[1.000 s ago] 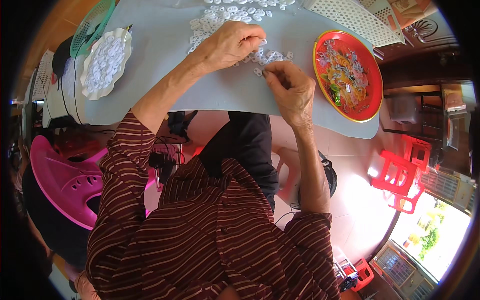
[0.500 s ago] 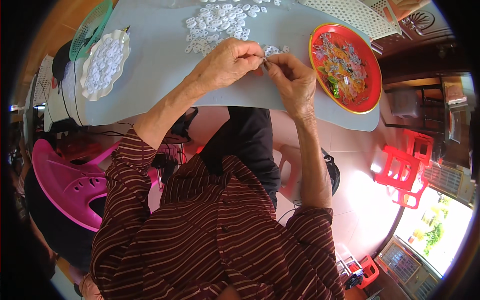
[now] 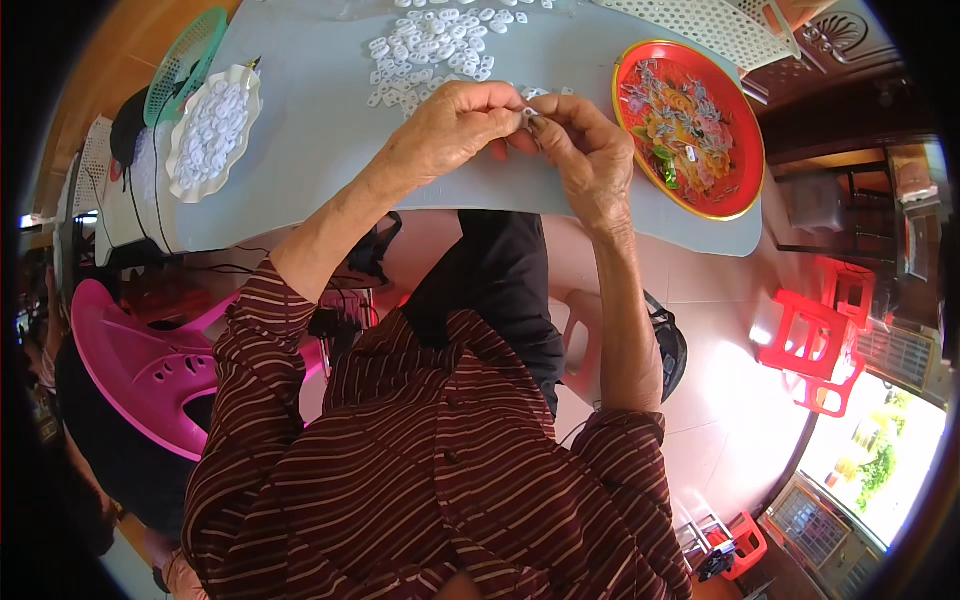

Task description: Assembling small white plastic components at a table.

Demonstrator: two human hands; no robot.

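Observation:
Above the table's near part, my left hand (image 3: 462, 122) is closed, its thumb and forefinger pinching a small white plastic piece (image 3: 528, 114). My right hand (image 3: 590, 148) meets it from the other side, thumb and fingertips pressed together at the same piece. Whether a second small part sits in the right fingertips is hidden. Just beyond the hands lies a loose pile of small white plastic pieces (image 3: 432, 45) with holes in them. To the right, a round red tray (image 3: 735, 110) with a gold rim and flower print holds many thin greyish bits and one white piece.
A scalloped white dish (image 3: 254, 112) heaped with white pieces stands on the left of the grey table (image 3: 330, 150). Behind it is a green mesh basket (image 3: 205, 45). A white perforated basket (image 3: 700, 28) sits at the far right. A pink chair (image 3: 140, 370) and red stools (image 3: 805, 335) are on the floor.
Both hands stay together in nearly the same place. The fingertips have shifted slightly, and the white piece shows more plainly between them now.

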